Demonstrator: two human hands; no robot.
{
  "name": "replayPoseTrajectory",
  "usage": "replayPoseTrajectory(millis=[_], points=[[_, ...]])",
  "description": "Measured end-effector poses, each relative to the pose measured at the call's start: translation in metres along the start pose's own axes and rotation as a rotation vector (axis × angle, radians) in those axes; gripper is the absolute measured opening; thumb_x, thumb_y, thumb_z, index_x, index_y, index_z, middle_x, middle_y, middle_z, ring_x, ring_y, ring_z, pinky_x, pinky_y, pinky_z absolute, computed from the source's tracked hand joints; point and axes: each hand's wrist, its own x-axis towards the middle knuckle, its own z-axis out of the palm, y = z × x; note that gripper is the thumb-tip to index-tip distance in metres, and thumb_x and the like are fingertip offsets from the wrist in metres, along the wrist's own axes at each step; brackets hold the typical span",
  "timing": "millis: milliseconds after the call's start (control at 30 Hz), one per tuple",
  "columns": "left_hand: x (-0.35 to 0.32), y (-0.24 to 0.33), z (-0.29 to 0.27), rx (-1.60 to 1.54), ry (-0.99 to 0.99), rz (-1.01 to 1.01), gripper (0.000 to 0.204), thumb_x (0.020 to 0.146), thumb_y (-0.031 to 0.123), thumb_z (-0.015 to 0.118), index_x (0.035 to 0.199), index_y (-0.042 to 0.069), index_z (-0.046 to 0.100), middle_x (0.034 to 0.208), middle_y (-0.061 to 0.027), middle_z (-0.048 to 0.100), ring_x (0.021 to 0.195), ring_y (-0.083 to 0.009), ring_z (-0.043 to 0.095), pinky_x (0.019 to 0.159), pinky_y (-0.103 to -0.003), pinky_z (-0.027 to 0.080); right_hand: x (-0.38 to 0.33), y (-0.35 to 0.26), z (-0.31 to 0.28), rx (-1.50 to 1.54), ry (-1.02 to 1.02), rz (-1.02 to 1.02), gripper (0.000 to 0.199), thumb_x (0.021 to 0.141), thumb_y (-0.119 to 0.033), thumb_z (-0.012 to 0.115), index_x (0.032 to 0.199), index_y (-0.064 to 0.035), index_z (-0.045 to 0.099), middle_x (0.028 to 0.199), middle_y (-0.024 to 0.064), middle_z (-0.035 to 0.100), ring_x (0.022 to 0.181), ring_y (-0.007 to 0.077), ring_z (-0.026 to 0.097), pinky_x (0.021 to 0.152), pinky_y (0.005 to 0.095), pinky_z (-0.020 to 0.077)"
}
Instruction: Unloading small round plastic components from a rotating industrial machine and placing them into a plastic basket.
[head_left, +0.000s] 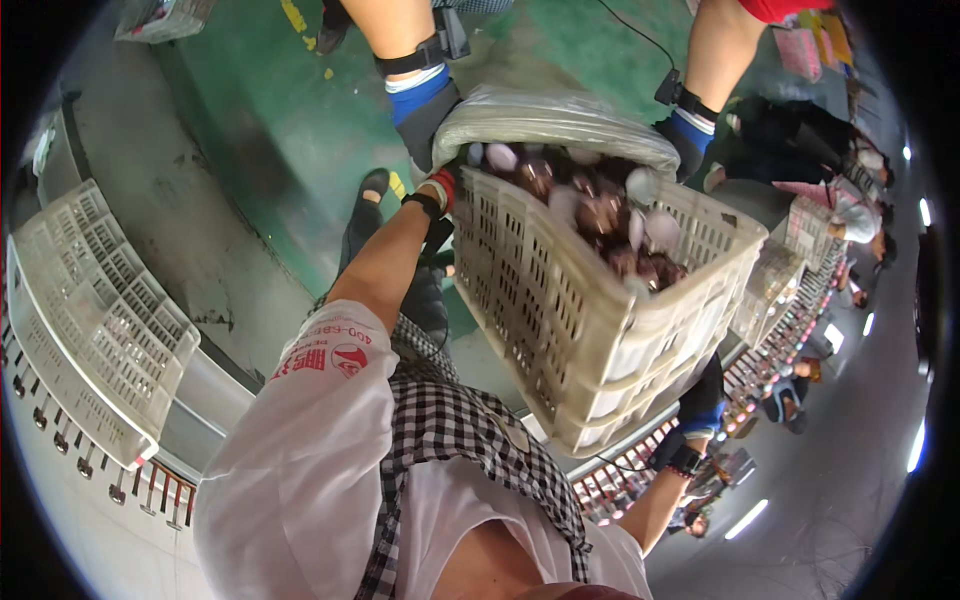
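- Over at the far left, an empty white crate (100, 310) lies tilted on a rack edge, well apart from the hands.
- Next, the left hand (437, 190), gloved, grips the near rim of the loaded crate (600, 330); its fingers curl over the rim, pressed together.
- Centre, that pale plastic crate is held up tilted, heaped with dark and white shellfish (600, 215), a plastic bag (550, 120) bunched at its far edge.
- Another person's gloved hands (425, 115) hold the crate's far side.
- Lower right, the right hand (703, 400), in a dark glove, props the crate's underside; I cannot tell how its fingers lie.
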Motion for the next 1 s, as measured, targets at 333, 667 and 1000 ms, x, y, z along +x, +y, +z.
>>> replayPoseTrajectory(millis=[333,667,1000], points=[[-0.050,-0.006,-0.001,-0.115,0.226,-0.035,0.048,0.098,0.047,0.064,0.130,0.011,0.069,0.116,-0.0101,0.072,0.101,-0.0312,0.071,0.095,-0.050,0.060,0.138,-0.173,-0.076,-0.893,-0.149,-0.272,0.051,0.106,-0.010,0.056,0.155,0.0045,0.053,0.153,0.0197,0.062,0.141,0.0306,0.060,0.121,0.0402,0.0441],[-0.070,-0.010,0.020,-0.180,0.341,-0.105,0.055,0.098,0.054,0.064,0.134,0.013,0.068,0.121,-0.0078,0.071,0.105,-0.0294,0.071,0.097,-0.050,0.058,0.222,-0.202,-0.107,-0.699,-0.140,-0.182,0.046,0.110,-0.012,0.053,0.153,0.0039,0.053,0.147,0.0163,0.065,0.132,0.0254,0.064,0.114,0.0385,0.0503],[-0.090,-0.009,0.025,-0.125,0.396,-0.173,0.061,0.097,0.062,0.065,0.137,0.015,0.067,0.127,-0.0055,0.071,0.109,-0.0276,0.070,0.100,-0.050,0.057,0.260,-0.166,-0.134,0.035,-0.166,0.116,0.050,0.116,-0.030,0.049,0.160,-0.0057,0.048,0.148,0.0098,0.065,0.127,0.0241,0.066,0.112,0.0380,0.0524]])
